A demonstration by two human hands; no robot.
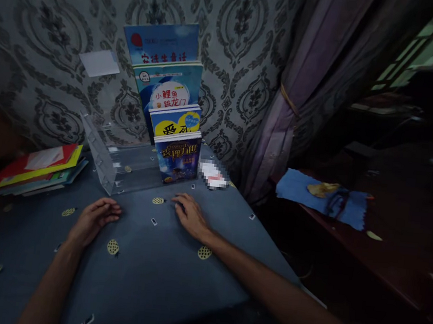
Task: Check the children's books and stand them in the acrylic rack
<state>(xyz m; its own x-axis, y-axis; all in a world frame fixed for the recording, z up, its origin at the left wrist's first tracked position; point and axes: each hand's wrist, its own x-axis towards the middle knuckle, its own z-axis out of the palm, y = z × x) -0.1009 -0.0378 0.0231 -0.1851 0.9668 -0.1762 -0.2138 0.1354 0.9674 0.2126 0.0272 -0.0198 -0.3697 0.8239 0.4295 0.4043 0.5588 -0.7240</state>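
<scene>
My left hand point(96, 216) rests on the blue tablecloth point(143, 273), fingers loosely bent and apart, holding nothing. It is nearest to the left end of a clear plastic rack point(102, 163). Palm down, my right hand point(191, 215) lies with fingers spread in front of the books. At the rack's right end, books stand in stepped rows: a dark blue book point(178, 160) in front, then a yellow and blue book point(176, 121), a teal book point(172, 90), and a tall blue book point(163, 43) at the back. The lower parts of the rear books are hidden.
Flat books and folders in red and yellow point(40, 164) are stacked at the left. A blurred white item point(213, 176) lies right of the books. Beyond the table's right edge, a dark red surface point(385, 252) holds a blue cloth point(291, 186). Patterned wall covering and a tied curtain point(284, 102) stand behind.
</scene>
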